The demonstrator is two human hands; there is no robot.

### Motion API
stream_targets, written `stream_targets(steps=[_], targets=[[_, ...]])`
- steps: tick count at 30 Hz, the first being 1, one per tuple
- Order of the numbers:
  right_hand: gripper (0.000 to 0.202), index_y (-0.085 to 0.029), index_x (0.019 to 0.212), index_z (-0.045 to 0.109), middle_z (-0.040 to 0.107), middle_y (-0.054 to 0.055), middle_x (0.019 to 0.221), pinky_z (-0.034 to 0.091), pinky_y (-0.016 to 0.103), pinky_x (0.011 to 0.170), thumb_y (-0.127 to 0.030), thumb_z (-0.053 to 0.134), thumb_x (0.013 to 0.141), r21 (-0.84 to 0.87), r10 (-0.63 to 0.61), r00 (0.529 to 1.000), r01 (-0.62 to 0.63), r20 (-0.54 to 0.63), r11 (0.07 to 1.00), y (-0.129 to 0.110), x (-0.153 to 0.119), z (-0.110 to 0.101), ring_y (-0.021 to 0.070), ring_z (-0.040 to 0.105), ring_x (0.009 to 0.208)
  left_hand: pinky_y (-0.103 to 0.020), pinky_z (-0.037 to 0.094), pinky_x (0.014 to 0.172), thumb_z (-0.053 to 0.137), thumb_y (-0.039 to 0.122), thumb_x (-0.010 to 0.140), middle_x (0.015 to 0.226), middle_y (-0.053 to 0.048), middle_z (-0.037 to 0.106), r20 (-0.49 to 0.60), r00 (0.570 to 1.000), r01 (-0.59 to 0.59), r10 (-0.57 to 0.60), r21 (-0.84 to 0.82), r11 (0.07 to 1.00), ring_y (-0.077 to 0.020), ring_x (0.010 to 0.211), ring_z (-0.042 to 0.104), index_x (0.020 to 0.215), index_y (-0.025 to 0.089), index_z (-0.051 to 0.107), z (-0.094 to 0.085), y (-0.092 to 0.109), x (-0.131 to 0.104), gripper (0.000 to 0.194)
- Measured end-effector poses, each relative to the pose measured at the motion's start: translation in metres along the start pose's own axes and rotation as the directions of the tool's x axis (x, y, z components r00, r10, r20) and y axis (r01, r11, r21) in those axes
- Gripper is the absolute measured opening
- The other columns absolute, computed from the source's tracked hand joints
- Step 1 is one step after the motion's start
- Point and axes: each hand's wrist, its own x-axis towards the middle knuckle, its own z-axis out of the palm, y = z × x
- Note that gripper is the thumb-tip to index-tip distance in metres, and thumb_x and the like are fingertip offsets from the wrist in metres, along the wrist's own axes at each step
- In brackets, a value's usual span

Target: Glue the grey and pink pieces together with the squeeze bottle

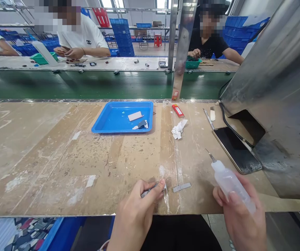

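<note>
Plastic needle-tipped bottle (pixel 234 184): in right hand (pixel 242 214), fingers curled round its body | Small grey piece (pixel 145 193): pinched by left hand (pixel 139 207), thumb and fingers closed, near the front of the bench (pixel 61 157) | Grey strip (pixel 181 187): flat, between the hands | Blue tray (pixel 113 118): farther back, holding loose pieces (pixel 135 116)

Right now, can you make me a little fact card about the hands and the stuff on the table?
Left hand: pinching a small grey piece, partly hidden
Right hand: holding a cloudy squeeze bottle, thin tip pointing up
Between the hands: flat grey strip on the table
Tray: blue, with a pale rectangle and other small pieces inside
Right of the tray: red lighter, crumpled white paper
Phone: screen dark, lying on the table
</note>
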Motion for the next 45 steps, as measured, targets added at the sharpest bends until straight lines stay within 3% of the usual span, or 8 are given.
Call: stream_targets(steps=[3,10,19,23,29,36,41,45], targets=[[0.035,-0.023,0.102,0.065,0.05,-0.002,0.067,0.04,0.025,0.051,-0.048,0.077,0.08,0.17,0.096,0.995,-0.1,0.031,0.98,-0.006,-0.001,0.002,0.0115,0.045,0.055,-0.017,0.052,0.056,0.044,0.012,0.102,0.089,-0.005,0.06,-0.018,1.0,-0.009,0.01,0.044,0.999,-0.0133,0.075,0.07,0.127,0.026,0.065,0.0,-0.001,0.0,0.035],[0.033,-0.023,0.104,0.063,0.046,-0.004,0.067,0.04,0.022,0.053,-0.044,0.076,0.083,0.267,0.164,0.981,-0.187,0.106,0.946,0.004,-0.002,-0.007,0.0098,0.043,0.057,-0.017,0.052,0.061,0.052,0.018,0.102,0.089,-0.003,0.061,-0.056,0.998,-0.012,0.008,-0.069,0.998,-0.0116,0.076,0.066,0.129,0.024,0.063,0.0,-0.007,-0.005,0.029],[0.037,-0.023,0.1,0.067,0.038,-0.006,0.062,0.04,0.02,0.048,-0.04,0.085,0.073,0.357,0.168,0.986,-0.158,0.005,0.921,-0.004,0.006,0.002,0.0086,0.039,0.052,-0.031,0.054,0.08,0.052,0.015,0.102,0.101,-0.008,0.069,-0.087,0.995,-0.037,0.045,0.099,0.994,-0.0212,0.096,0.063,0.142,0.02,0.051,-0.011,-0.017,-0.013,0.04],[0.038,-0.021,0.098,0.067,0.042,-0.005,0.06,0.041,0.022,0.046,-0.045,0.084,0.073,0.321,0.147,0.989,-0.149,0.032,0.935,-0.003,0.005,0.005,0.0092,0.04,0.05,-0.029,0.056,0.078,0.049,0.013,0.102,0.103,-0.008,0.069,-0.062,0.997,-0.035,0.037,0.041,0.999,-0.019,0.094,0.066,0.13,0.021,0.06,-0.012,-0.023,-0.016,0.03],[0.033,-0.023,0.1,0.07,0.05,-0.002,0.06,0.047,0.024,0.047,-0.049,0.076,0.08,0.299,0.113,0.981,-0.156,0.156,0.942,0.008,0.001,0.003,0.012,0.049,0.052,-0.024,0.064,0.074,0.065,0.031,0.098,0.094,-0.002,0.074,-0.191,0.938,0.232,-0.289,-0.274,0.933,-0.0159,0.078,0.073,0.112,0.025,0.065,-0.012,-0.016,-0.033,0.015],[0.03,-0.023,0.094,0.073,0.056,0.001,0.062,0.045,0.023,0.044,-0.05,0.073,0.081,0.329,0.103,0.979,-0.157,0.177,0.931,0.015,-0.003,0.008,0.0125,0.051,0.05,-0.021,0.065,0.077,0.072,0.026,0.094,0.096,0.003,0.075,-0.345,0.842,0.216,-0.415,-0.49,0.845,-0.013,0.082,0.074,0.107,0.028,0.07,-0.006,0.003,-0.034,0.014],[0.033,-0.022,0.094,0.073,0.057,0.001,0.064,0.047,0.023,0.046,-0.051,0.077,0.077,0.325,0.142,0.975,-0.191,0.17,0.926,0.018,-0.005,0.006,0.0126,0.052,0.053,-0.02,0.061,0.083,0.071,0.023,0.094,0.1,0.001,0.074,-0.302,0.906,0.228,-0.296,-0.24,0.943,-0.0127,0.085,0.073,0.116,0.025,0.067,-0.006,-0.002,-0.029,0.022],[0.034,-0.023,0.092,0.073,0.051,-0.002,0.063,0.05,0.025,0.048,-0.05,0.081,0.073,0.325,0.214,0.965,-0.254,0.155,0.911,0.012,-0.003,0.007,0.0117,0.05,0.053,-0.023,0.057,0.083,0.069,0.016,0.094,0.101,-0.003,0.072,-0.213,0.967,0.132,-0.143,-0.066,0.989,-0.0144,0.089,0.069,0.12,0.02,0.065,-0.007,-0.002,-0.02,0.027]])
